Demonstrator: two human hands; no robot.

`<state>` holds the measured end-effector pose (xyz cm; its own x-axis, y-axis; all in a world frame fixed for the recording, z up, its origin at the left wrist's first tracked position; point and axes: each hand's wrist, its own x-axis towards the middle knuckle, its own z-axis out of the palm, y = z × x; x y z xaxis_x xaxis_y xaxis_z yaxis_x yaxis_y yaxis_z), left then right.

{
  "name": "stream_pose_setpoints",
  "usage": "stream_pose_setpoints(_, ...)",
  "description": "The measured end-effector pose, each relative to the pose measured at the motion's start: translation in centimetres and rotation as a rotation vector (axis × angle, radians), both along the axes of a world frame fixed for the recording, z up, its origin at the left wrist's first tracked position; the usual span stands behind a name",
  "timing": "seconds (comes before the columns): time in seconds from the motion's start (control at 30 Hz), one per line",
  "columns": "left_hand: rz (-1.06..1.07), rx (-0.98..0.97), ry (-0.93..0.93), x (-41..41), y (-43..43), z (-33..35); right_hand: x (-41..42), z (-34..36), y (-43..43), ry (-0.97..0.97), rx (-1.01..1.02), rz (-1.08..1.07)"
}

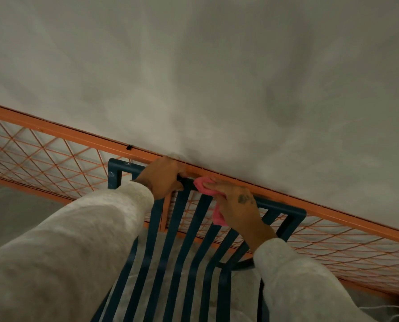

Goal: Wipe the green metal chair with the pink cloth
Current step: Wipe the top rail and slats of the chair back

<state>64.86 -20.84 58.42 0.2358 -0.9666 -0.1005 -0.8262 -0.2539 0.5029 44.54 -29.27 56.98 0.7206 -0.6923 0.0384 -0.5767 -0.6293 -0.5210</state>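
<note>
**Two hands on the top rail of one slatted chair**

One chair (182,247) fills the lower middle of the head view, seen from above and behind its backrest. It is dark teal-green metal, with a squared top rail and flat vertical slats running down toward the seat. About seven slats can be counted between the two sleeves; the ones at the far left and far right are partly hidden, so the full count cannot be told.

Two hands are in view, both at the top rail. The left hand (163,176) is curled closed around the rail near its middle, fingers wrapped over the far side, with nothing else in its grip. The right hand (238,205) lies just beside it on the rail, fingers bent down over the one pink cloth (204,183) and pressing it against the metal. The cloth is bunched: one lump shows past the fingertips on top of the rail, and a second fold hangs below the palm in front of the slats. A dark mark sits on the back of this hand.

Both arms wear light grey sleeves (66,252), two in all.

Behind the chair, touching or just beside its rail, runs one orange metal frame (77,133) with a diamond wire mesh (42,159) under its top bar. One small black clip (129,147) sits on that bar. A grey plastered wall (217,66) rises beyond.
</note>
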Motion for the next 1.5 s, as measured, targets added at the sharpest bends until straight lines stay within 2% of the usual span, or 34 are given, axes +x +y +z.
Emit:
stream_pose_setpoints(0.1, -0.005, -0.012, 0.019, 0.0, 0.1, -0.1, 1.8, 0.5, 0.0, 0.039, 0.059, -0.105)
stream_pose_setpoints(0.2, -0.011, -0.017, 0.018, 0.0, 0.1, 0.1, 3.2, 1.1, 1.4, 0.101, 0.006, -0.065)
stream_pose_setpoints(0.37, 0.0, -0.024, 0.031, 0.1, 0.1, -0.2, 0.7, 0.2, 2.4, -0.029, 0.009, -0.011)
stream_pose_setpoints(0.57, -0.005, -0.022, 0.006, 0.2, 0.0, -0.3, 1.7, 1.1, 0.4, 0.028, 0.074, -0.099)
stream_pose_setpoints(0.63, -0.009, -0.032, 0.013, 0.3, 0.1, -0.3, 2.7, 0.8, 1.8, 0.059, 0.031, -0.059)
stream_pose_setpoints(0.77, -0.01, -0.039, 0.042, 0.2, 0.0, -0.3, 1.5, -0.3, 3.7, -0.095, -0.156, 0.008)
stream_pose_setpoints(0.83, -0.011, -0.038, 0.04, 0.3, -0.1, -0.3, -0.1, -0.6, 2.8, -0.097, -0.204, 0.036)
stream_pose_setpoints(1.0, -0.012, -0.03, 0.031, 0.6, -0.1, -0.8, 0.3, 1.3, 1.4, -0.041, 0.03, -0.148)
stream_pose_setpoints(1.07, -0.011, -0.038, 0.039, 0.6, -0.1, -0.7, 1.5, 1.7, 2.1, -0.024, 0.055, -0.157)
stream_pose_setpoints(1.17, -0.002, -0.056, 0.057, 0.4, 0.0, -0.6, 2.3, 0.6, 4.1, -0.077, -0.19, -0.069)
stream_pose_setpoints(1.27, -0.002, -0.07, 0.06, 0.4, 0.0, -0.7, 0.5, -1.0, 3.4, -0.153, -0.259, 0.022)
stream_pose_setpoints(1.37, -0.001, -0.055, 0.05, 0.4, -0.1, -0.9, -0.9, -0.7, 2.0, -0.121, -0.207, -0.022)
stream_pose_setpoints(1.5, -0.001, -0.051, 0.026, 0.5, -0.1, -1.0, 0.8, 0.8, 1.4, -0.065, 0.102, -0.201)
